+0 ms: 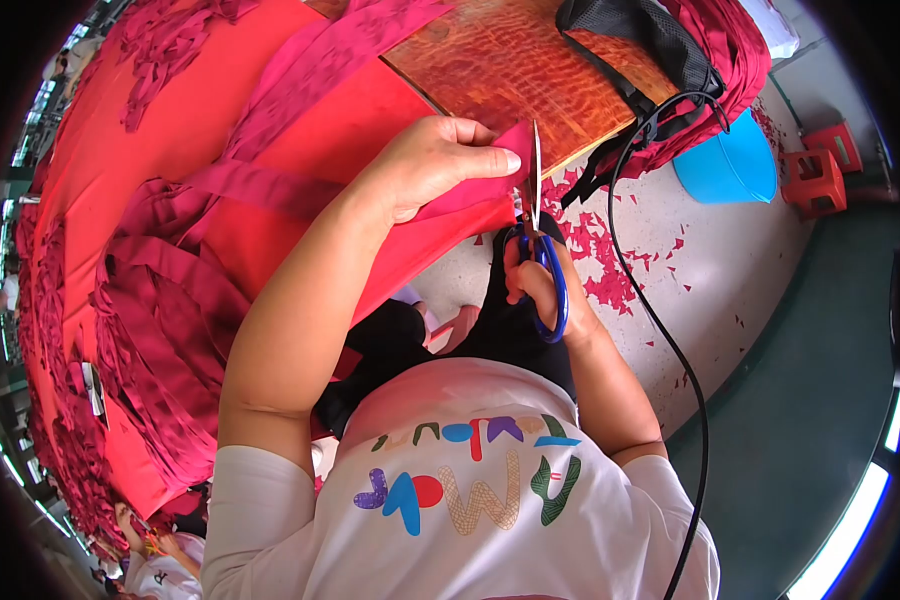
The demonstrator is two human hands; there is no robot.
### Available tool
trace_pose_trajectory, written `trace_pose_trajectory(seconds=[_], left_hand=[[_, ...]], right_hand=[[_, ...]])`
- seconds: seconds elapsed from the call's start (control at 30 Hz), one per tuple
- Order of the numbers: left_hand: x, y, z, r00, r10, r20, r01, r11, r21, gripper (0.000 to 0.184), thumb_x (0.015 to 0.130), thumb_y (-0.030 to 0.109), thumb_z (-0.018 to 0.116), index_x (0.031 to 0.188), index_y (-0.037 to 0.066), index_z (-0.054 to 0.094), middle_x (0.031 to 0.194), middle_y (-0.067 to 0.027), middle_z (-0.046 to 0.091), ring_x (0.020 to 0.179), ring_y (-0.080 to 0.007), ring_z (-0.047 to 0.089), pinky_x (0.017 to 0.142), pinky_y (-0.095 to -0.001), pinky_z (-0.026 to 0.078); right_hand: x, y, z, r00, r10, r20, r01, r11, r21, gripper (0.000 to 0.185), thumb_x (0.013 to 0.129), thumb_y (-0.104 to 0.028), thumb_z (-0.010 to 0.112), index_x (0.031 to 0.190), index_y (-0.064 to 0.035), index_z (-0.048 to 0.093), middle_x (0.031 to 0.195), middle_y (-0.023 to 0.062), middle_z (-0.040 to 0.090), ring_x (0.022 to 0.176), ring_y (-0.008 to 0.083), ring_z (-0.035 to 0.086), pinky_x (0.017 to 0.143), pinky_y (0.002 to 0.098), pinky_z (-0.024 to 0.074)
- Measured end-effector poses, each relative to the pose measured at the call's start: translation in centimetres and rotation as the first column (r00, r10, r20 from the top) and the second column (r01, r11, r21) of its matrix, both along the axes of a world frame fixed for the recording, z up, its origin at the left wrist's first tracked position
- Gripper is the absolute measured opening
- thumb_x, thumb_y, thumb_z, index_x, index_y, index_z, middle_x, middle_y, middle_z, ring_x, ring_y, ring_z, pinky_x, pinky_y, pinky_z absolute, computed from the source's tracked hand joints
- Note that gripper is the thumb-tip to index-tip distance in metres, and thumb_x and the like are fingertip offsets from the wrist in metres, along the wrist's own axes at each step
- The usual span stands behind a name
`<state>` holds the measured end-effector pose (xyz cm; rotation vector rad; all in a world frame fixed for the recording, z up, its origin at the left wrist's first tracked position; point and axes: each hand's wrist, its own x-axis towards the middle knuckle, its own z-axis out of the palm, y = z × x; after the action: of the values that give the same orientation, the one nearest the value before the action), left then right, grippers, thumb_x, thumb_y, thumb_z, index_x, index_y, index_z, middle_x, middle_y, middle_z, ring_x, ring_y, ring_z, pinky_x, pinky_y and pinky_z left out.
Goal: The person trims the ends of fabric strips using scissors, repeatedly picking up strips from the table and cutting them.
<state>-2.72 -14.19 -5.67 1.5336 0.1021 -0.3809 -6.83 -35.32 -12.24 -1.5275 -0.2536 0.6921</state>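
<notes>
My left hand [435,165] pinches the end of a crimson fabric strip [450,200] near the table's edge, with the thumb on top. In my right hand [540,285] is a pair of scissors [558,300] with blue handles, its blades pointing away from me. The blades stand upright right beside the strip's end, just past my left thumb. Whether they are cutting into the fabric I cannot tell. Behind my left hand the strip runs back over the red-covered table [370,120].
Heaps of crimson strips [170,290] lie on the left. A wooden board [500,60], a black bag [650,45] and a black cable [660,320] are ahead and right. Red scraps [610,265], a blue bucket [730,165] and red stools [815,180] are on the floor. Another person [165,570] sits lower left.
</notes>
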Motion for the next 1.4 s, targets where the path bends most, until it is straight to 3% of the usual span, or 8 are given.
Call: trace_pose_trajectory(seconds=[0.13,0.33,0.4,0.5,0.63,1.03,1.1,1.4], left_hand=[[-0.1,-0.3,0.0,0.999,-0.009,-0.039,0.007,0.998,-0.067,0.027,0.083,0.018,0.073,0.103,0.001,0.067,0.092,-0.0034,0.068,0.086,-0.0090,0.061,0.083,-0.0247,0.046],[0.3,-0.1,-0.5,1.000,0.009,-0.014,-0.009,1.000,0.018,0.025,0.082,0.017,0.074,0.100,0.001,0.068,0.090,-0.0037,0.069,0.085,-0.0097,0.062,0.082,-0.0255,0.048],[0.4,0.0,-0.7,0.999,0.042,-0.025,-0.043,0.998,-0.046,0.036,0.077,0.014,0.079,0.104,-0.006,0.065,0.092,-0.0105,0.070,0.084,-0.0135,0.066,0.080,-0.0261,0.050],[0.5,0.0,-0.6,0.998,0.033,-0.048,-0.035,0.998,-0.046,0.036,0.077,0.014,0.078,0.104,-0.006,0.065,0.092,-0.0113,0.070,0.085,-0.0138,0.066,0.080,-0.0263,0.050],[0.3,-0.1,-0.1,0.998,0.025,-0.063,-0.026,1.000,-0.017,0.025,0.080,0.016,0.076,0.098,0.001,0.069,0.090,-0.0044,0.069,0.085,-0.0109,0.062,0.082,-0.0256,0.047],[0.5,0.1,-0.4,0.999,0.011,-0.047,-0.011,1.000,-0.010,0.027,0.080,0.015,0.076,0.100,-0.001,0.068,0.092,-0.0062,0.069,0.086,-0.0125,0.064,0.084,-0.0262,0.048],[0.6,0.1,-0.6,0.998,0.024,-0.059,-0.028,0.998,-0.060,0.037,0.075,0.013,0.079,0.103,-0.006,0.065,0.093,-0.0115,0.070,0.084,-0.0144,0.066,0.081,-0.0265,0.050],[0.8,0.3,-0.7,0.998,0.022,-0.062,-0.027,0.997,-0.068,0.039,0.075,0.014,0.080,0.104,-0.006,0.064,0.092,-0.0115,0.070,0.086,-0.0146,0.065,0.081,-0.0265,0.050]], right_hand=[[0.0,0.0,0.0,1.000,-0.002,0.007,0.002,1.000,0.024,0.017,0.077,-0.014,0.054,0.084,0.0011,0.052,0.066,0.0043,0.052,0.055,0.0135,0.054,0.052,0.0280,0.0452],[0.0,-0.2,-0.2,1.000,0.014,0.019,-0.015,1.000,0.009,0.017,0.076,-0.011,0.055,0.088,0.0007,0.052,0.069,0.0042,0.053,0.058,0.0129,0.053,0.054,0.0276,0.0449],[0.0,-0.2,-0.5,1.000,0.020,-0.007,-0.019,0.998,0.057,0.018,0.076,-0.010,0.056,0.090,0.0004,0.053,0.070,0.0040,0.053,0.059,0.0127,0.053,0.055,0.0273,0.0447],[0.1,-0.2,-0.2,1.000,0.019,-0.002,-0.019,0.999,0.046,0.018,0.077,-0.012,0.057,0.090,0.0002,0.053,0.070,0.0039,0.053,0.059,0.0125,0.053,0.055,0.0268,0.0447],[0.1,-0.1,0.4,0.999,0.032,0.023,-0.032,0.999,-0.016,0.018,0.077,-0.014,0.057,0.089,0.0002,0.053,0.070,0.0040,0.053,0.058,0.0125,0.053,0.054,0.0269,0.0445],[0.1,-0.2,-0.2,0.999,0.032,0.002,-0.032,0.999,-0.001,0.017,0.078,-0.016,0.054,0.079,0.0002,0.051,0.063,0.0041,0.051,0.052,0.0126,0.051,0.049,0.0274,0.0423],[0.0,-0.2,-0.2,1.000,0.014,-0.022,-0.014,1.000,0.020,0.016,0.078,-0.016,0.053,0.076,0.0001,0.050,0.062,0.0041,0.050,0.051,0.0126,0.050,0.048,0.0271,0.0412],[-0.3,0.2,-0.4,0.997,-0.034,-0.075,0.035,0.999,0.015,0.015,0.078,-0.013,0.052,0.073,0.0002,0.050,0.055,0.0035,0.048,0.044,0.0125,0.048,0.042,0.0266,0.0381]])
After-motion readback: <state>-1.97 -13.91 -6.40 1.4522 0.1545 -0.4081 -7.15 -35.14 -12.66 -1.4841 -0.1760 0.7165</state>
